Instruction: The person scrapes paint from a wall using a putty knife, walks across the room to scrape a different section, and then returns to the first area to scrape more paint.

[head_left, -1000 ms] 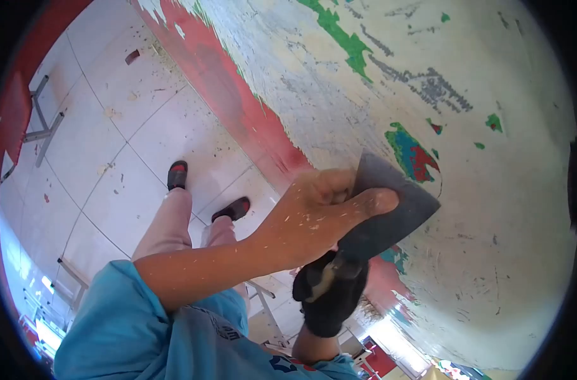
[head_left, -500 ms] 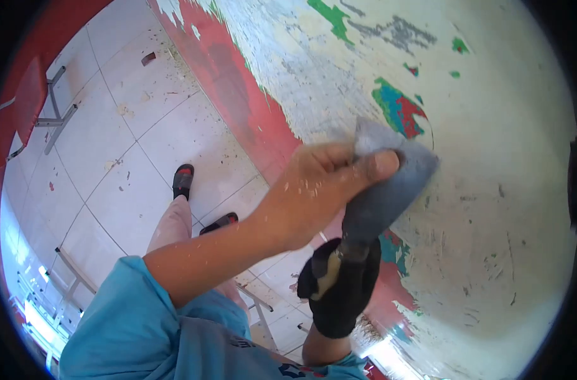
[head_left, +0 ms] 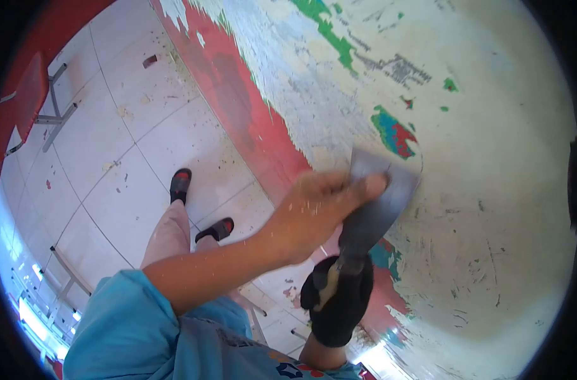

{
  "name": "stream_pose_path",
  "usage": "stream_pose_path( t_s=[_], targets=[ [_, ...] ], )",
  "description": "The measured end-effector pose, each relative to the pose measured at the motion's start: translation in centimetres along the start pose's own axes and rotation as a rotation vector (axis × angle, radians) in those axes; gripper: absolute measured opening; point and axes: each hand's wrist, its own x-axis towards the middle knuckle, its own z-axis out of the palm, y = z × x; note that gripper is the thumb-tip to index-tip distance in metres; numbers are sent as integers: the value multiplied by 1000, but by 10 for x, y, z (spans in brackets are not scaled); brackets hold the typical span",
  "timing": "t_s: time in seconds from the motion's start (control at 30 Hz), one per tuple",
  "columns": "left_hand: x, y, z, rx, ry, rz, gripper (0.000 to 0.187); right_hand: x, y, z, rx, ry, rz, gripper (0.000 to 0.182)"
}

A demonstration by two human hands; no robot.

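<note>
A putty knife [head_left: 378, 212] with a wide grey metal blade lies tilted against the wall [head_left: 491, 152], its broad edge toward the upper right. My bare left hand [head_left: 304, 218] pinches the blade, thumb on the near face and the other fingers partly hidden behind it. Specks of paint dust cling to that hand. Wearing a black glove, my right hand [head_left: 345, 307] is wrapped round the handle, which shows as a pale strip. Just above the blade's edge is a chipped patch [head_left: 396, 132] of green, blue and red paint.
A red lower band [head_left: 237, 95] with ragged, scraped edges runs along the wall. Paint flakes lie scattered on the tiled floor [head_left: 117, 158]. A red chair [head_left: 28, 101] stands at the far left, and metal legs [head_left: 70, 269] show lower down. My sandalled feet are below.
Both hands and the putty knife have shifted slightly down and left in view, and the blade is less blurred. The grip looks the same. The view itself has shifted a little.
</note>
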Motion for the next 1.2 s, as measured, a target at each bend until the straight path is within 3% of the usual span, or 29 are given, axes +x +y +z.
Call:
stream_pose_path(
  t_s=[0.1,0.17,0.23,0.37,0.43,0.47,0.6,0.67,0.7,0.77,0.83,0.9,0.93,0.97,1.03,1.07,1.1,1.17,1.2],
  targets=[
    [3,6,1,-92,-20,52,36,7,-3,6,2,-46,-46,22],
    [-5,2,2,57,31,-67,38,-3,2,4,-50,64,-33,24],
    [-2,2,5,-42,1,-45,40,-8,-7,1,82,9,32,26],
    [-2,-4,4,-146,-67,-128,41,-8,-2,-2,-79,28,-34,30],
    [-7,-8,16,-389,-110,-84,39,-20,-17,-9,-127,27,-21,31],
    [-9,-8,20,-391,-115,-91,39,-28,-21,-16,-235,-50,-111,34],
    [-15,-14,31,-520,-121,-134,37,-46,-24,-23,-441,5,-305,43],
    [-14,-15,33,-545,-126,-161,37,-50,-27,-13,-597,166,-494,44],
    [-13,-14,34,-535,-116,-171,36,-50,-31,-7,-603,171,-487,44],
    [-15,-12,36,-538,-100,-204,36,-53,-39,5,-551,290,-220,45],
    [-19,-7,35,-646,-193,-170,40,-57,-47,12,-526,221,-176,42],
    [-21,-8,47,-640,-144,-217,41,-70,-58,7,-474,301,-173,37],
    [-22,-8,52,-634,-100,-256,41,-72,-72,3,-475,250,-23,34],
    [-20,-8,49,-641,-101,-272,41,-73,-72,1,-480,264,-17,34],
    [-13,2,33,-730,-155,-73,40,-55,-72,14,-1028,139,-118,35],
    [-14,8,28,-753,-246,-93,40,-50,-72,18,-1292,58,-177,36],
    [-16,8,32,-746,-248,-88,40,-55,-75,18,-1287,56,-184,36],
    [-22,2,48,-717,-117,-288,41,-69,-86,18,-1212,215,-88,37],
    [-20,4,49,-622,-114,-311,41,-71,-83,27,-580,322,-62,41]
  ],
)
